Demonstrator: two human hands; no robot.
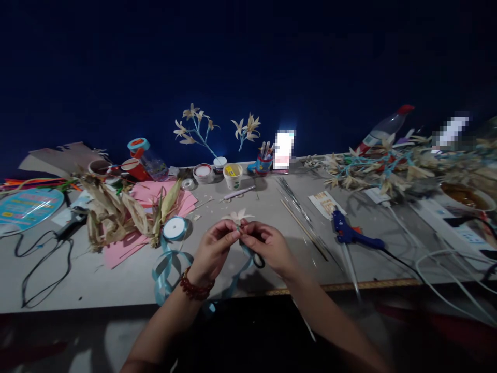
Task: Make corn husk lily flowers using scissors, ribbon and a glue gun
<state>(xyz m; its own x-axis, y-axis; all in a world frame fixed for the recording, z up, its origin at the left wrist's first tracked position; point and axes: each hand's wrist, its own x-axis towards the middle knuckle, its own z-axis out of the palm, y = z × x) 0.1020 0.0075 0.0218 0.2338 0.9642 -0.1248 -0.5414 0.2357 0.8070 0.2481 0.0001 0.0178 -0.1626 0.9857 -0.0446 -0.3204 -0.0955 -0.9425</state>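
Between my two hands is a pale flower that looks made of dried husk, its petals pointing away from me. My left hand, with a red bead bracelet on the wrist, pinches the flower's base. My right hand is closed at the same spot, fingertips meeting the left ones. Light blue ribbon hangs below the fingers and loops to the left. A ribbon spool lies left of my left hand. Partly hidden under my right hand is a dark loop, perhaps a scissors handle.
Dried corn husks lie on pink paper at left. Thin wires and a blue glue gun with its cord lie at right. Cups, a paper cup and finished flower stems stand behind. A power strip sits far right.
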